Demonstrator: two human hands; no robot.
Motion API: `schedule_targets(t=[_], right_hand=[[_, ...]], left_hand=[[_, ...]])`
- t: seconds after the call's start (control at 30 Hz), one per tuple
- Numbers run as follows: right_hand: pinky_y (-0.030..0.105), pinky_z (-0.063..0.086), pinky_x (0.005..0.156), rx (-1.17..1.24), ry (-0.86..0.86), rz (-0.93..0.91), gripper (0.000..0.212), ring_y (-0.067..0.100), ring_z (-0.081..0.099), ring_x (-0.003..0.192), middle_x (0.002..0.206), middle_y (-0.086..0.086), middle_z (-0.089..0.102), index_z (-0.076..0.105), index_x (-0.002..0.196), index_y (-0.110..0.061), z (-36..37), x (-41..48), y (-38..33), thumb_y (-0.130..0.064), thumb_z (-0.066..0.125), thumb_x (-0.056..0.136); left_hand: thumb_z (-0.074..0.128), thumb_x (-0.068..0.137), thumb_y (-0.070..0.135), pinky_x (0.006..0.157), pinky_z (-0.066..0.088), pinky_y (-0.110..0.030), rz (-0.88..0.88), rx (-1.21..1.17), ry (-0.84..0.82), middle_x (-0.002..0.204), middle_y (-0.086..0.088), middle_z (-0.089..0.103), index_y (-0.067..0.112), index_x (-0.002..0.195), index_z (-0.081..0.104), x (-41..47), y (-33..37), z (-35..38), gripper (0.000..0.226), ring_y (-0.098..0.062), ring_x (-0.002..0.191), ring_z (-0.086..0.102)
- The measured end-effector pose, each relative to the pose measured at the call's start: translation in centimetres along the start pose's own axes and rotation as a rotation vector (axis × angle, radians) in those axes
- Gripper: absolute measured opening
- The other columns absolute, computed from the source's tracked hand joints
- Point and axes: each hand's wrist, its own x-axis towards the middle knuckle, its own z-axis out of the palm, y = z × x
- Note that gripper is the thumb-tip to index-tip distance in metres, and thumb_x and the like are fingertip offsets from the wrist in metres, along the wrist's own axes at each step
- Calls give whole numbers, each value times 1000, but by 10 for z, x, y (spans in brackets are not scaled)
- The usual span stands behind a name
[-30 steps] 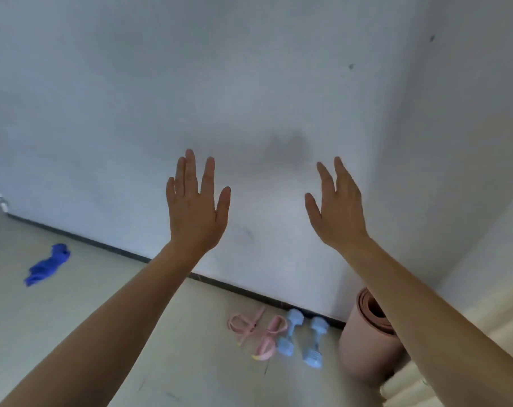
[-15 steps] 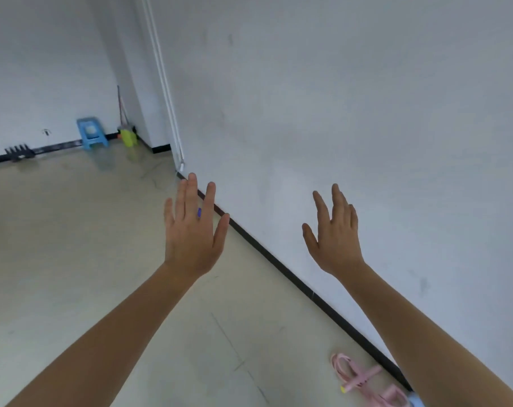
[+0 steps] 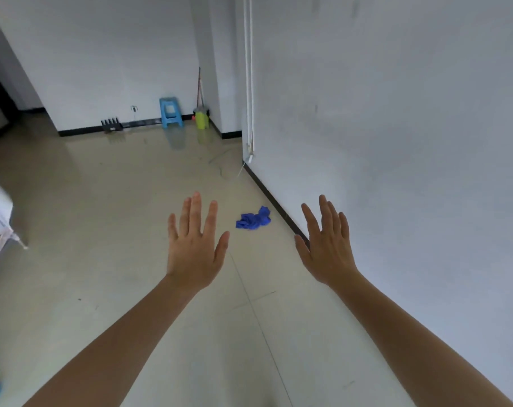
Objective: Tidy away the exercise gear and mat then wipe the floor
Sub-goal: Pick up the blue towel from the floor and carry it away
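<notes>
Floor [image 3: 102, 230]: pale tile, bounded at right by white wall [image 3: 410, 142]. Left hand [image 3: 195, 248], right hand [image 3: 327, 248]: both hands raised, fingers spread straight, nothing held. Blue cloth [image 3: 252, 218]: crumpled, laid on floor beside the wall's dark skirting, seen between the hands.

Blue cloth [image 3: 253, 219] on floor [image 3: 102, 218] near wall [image 3: 396, 142]

Open floor [image 3: 102, 215] ahead, wall [image 3: 410, 142] hard along the right, crumpled blue cloth [image 3: 252, 219] near its base.
</notes>
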Motion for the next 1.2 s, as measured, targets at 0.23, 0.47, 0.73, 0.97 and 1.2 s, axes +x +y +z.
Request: schedule_targets(t=[0.23, 0.47, 0.73, 0.97, 1.2], right_hand=[[54, 18, 121, 33, -3, -16, 67, 37, 15, 151, 165, 20, 8, 25, 156, -15, 62, 192, -2, -52, 28, 101], [54, 14, 122, 5, -28, -111, 68, 36, 10, 152, 165, 20, 4, 19, 158, -16, 143, 355, -38, -49, 37, 101], [56, 26, 118, -120, -107, -119, 67, 40, 26, 147, 161, 23, 19, 31, 154, -14, 271, 533, -70, -44, 50, 98], [54, 23, 119, -191, -147, 10, 68, 39, 23, 148, 162, 22, 16, 28, 155, -14, 322, 637, -40, -43, 50, 97], [56, 33, 113, -183, -214, 150, 68, 42, 34, 142, 158, 25, 26, 36, 151, -12, 404, 723, 22, -38, 60, 93]], left_hand=[[18, 101, 52, 117, 20, -60, -50, 74, 4, 163, -19, 8, 17, 157, 15, 177, -63, 39, 66, -38, 150, 10], [16, 100, 53, 117, 19, -60, -144, 63, 34, 163, -19, 7, 17, 157, 14, 291, -157, 102, 68, -37, 150, 9], [22, 100, 50, 114, 23, -61, -68, 51, -38, 162, -21, 11, 14, 156, 19, 454, -284, 216, 66, -39, 148, 15], [17, 100, 50, 113, 25, -61, 80, 63, -179, 162, -21, 9, 14, 156, 17, 608, -327, 300, 67, -37, 148, 17], [17, 100, 50, 113, 27, -60, 174, 21, -271, 162, -20, 11, 14, 156, 18, 726, -312, 411, 66, -36, 149, 18]])
